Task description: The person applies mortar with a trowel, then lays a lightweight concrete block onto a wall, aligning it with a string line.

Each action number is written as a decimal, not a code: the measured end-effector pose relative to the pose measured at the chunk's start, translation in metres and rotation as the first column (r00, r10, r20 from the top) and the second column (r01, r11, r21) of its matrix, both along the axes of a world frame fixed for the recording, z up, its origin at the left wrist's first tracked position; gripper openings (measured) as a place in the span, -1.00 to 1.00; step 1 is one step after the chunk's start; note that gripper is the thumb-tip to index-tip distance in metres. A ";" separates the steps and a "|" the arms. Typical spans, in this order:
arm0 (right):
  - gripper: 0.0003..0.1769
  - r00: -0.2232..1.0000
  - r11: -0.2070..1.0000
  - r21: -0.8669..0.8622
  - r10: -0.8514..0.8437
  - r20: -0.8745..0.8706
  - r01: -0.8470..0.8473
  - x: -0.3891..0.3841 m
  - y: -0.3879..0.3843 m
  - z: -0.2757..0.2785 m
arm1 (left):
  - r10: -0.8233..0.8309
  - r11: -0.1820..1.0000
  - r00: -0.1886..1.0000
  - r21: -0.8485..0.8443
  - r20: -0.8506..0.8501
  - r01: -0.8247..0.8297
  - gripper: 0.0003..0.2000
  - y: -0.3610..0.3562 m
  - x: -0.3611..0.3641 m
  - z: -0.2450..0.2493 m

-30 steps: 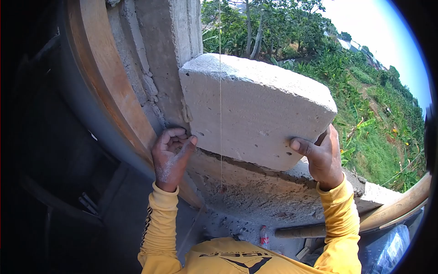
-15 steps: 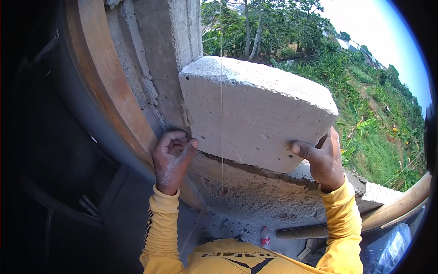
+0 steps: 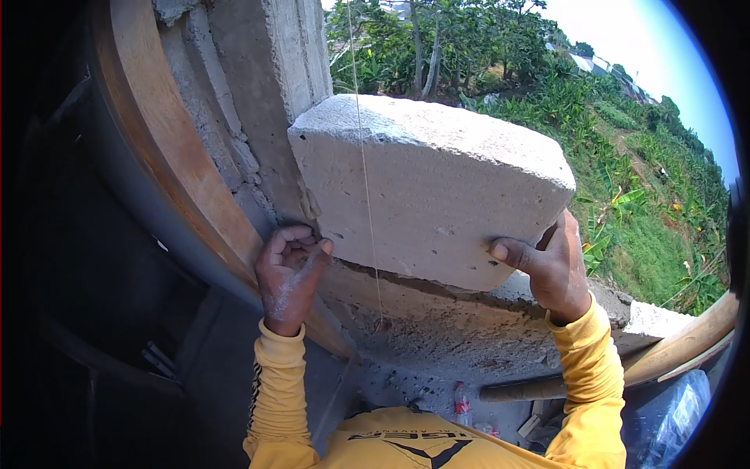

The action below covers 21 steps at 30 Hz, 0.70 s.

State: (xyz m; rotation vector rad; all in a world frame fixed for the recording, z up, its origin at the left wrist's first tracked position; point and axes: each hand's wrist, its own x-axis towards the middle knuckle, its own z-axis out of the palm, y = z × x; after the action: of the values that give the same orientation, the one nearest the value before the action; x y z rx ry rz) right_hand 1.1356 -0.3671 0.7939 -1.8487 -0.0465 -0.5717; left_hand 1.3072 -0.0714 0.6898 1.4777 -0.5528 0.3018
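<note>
Block: the concrete block [image 3: 437, 187] is tilted, its left end against the concrete column [image 3: 269, 94] and its lower edge just above the rough mortar bed [image 3: 437, 320] of the wall.
Right hand: the right hand [image 3: 551, 270] is clamped on the lower right end, thumb on the near face and fingers behind; it seems to carry most of the weight.
Left hand: the left hand [image 3: 287, 277] has its fingers curled in at the lower left corner with the thumb tip on the block, probably steadying that end by the column.
String: a thin taut string [image 3: 363, 172] runs down across the block's face to the mortar, likely as a line to set against.
Left side: a wooden plank [image 3: 168, 156] leans beside the column.
Container: a plastic bottle [image 3: 462, 402] with a red label stands below; I cannot tell what is in it.
</note>
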 end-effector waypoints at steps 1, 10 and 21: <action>0.04 1.000 1.000 0.008 -0.001 -0.004 0.001 0.000 0.001 0.001 | 0.005 1.000 1.000 -0.006 0.001 -0.005 -0.73 0.000 0.000 0.001; 0.05 0.999 1.000 0.011 -0.010 0.032 0.010 -0.001 0.001 0.001 | 0.006 1.000 1.000 0.001 0.016 -0.006 -0.76 -0.001 -0.001 0.003; 0.04 0.997 0.999 0.021 0.047 0.069 -0.049 -0.001 0.000 0.004 | -0.025 1.000 1.000 -0.015 -0.012 0.025 -0.79 0.006 0.001 -0.002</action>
State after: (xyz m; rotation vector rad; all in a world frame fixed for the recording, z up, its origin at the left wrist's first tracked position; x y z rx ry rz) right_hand 1.1342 -0.3670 0.7981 -1.8008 -0.1291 -0.5992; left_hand 1.3078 -0.0658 0.6878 1.4566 -0.5580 0.2764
